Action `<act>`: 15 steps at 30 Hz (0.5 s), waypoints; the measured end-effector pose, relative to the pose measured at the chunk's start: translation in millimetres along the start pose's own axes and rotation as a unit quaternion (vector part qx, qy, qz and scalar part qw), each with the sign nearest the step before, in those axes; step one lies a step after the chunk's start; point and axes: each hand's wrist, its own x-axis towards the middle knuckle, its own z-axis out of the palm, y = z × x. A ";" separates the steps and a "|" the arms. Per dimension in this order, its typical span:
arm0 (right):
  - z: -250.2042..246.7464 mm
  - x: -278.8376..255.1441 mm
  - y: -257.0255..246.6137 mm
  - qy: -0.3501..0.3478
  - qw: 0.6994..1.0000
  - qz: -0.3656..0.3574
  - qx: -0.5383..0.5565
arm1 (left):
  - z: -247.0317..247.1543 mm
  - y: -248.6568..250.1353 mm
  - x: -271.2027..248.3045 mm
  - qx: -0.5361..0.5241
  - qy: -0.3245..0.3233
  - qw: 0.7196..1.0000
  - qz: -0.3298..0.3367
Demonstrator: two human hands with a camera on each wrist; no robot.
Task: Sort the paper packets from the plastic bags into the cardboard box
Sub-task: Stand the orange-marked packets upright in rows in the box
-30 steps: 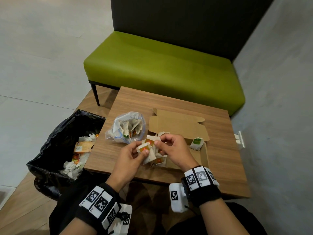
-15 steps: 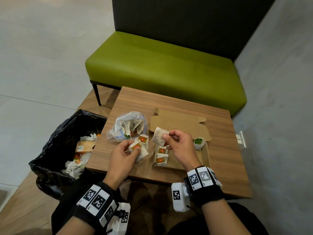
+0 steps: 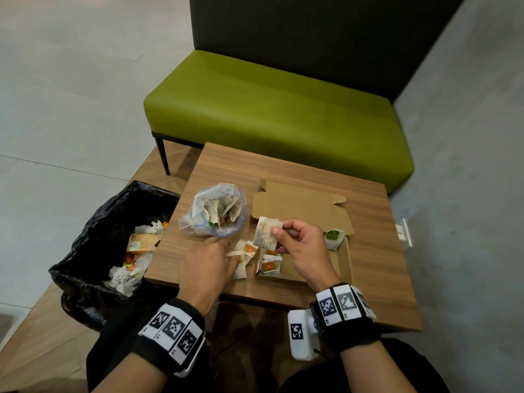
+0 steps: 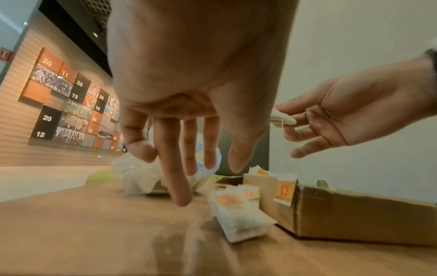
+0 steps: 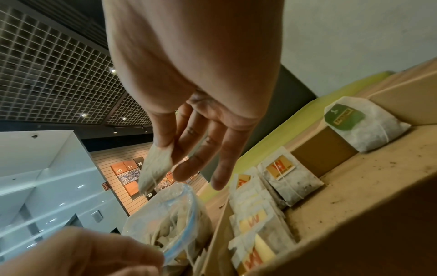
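Observation:
My right hand (image 3: 279, 232) pinches one speckled paper packet (image 3: 266, 233) by its edge, above the left end of the cardboard box (image 3: 344, 262). In the right wrist view the packet (image 5: 155, 168) hangs from the thumb and fingers of that hand (image 5: 170, 155). Several orange-tagged packets (image 3: 269, 265) stand in the box, and a green-tagged one (image 3: 334, 238) leans at its far end. My left hand (image 3: 224, 253) hovers with straight fingers (image 4: 175, 186) over loose packets (image 4: 236, 214) on the table beside the box. The clear plastic bag (image 3: 215, 211) with more packets stands just beyond it.
The box's lid (image 3: 300, 208) lies open and flat behind it. A black bin bag (image 3: 93, 251) holding rubbish stands at the wooden table's (image 3: 368, 293) left edge. A green bench (image 3: 269, 109) lies behind the table, and a grey wall runs along the right.
My left hand has let go of the orange-tagged packets, which now lie on the table, and its fingers have straightened. My right hand still holds its packet, a little further from the left hand.

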 end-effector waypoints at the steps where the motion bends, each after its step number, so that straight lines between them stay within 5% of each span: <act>1: -0.2 -0.6 1.3 0.001 1.000 -0.001 0.002 | -3.3 0.5 -0.4 0.008 0.015 1.000 -0.003; 6: 0.6 -3.1 4.5 -0.002 1.000 -0.003 -0.007 | -24.0 9.1 -4.3 -0.174 0.110 0.978 0.032; 10: 4.4 -5.8 3.0 -0.020 1.000 -0.016 0.002 | -28.4 20.9 -0.6 -0.405 -0.007 0.912 0.060; 15: 4.4 -9.8 -0.4 -0.021 1.000 -0.021 0.009 | -28.0 23.6 1.0 -0.480 -0.073 0.873 0.056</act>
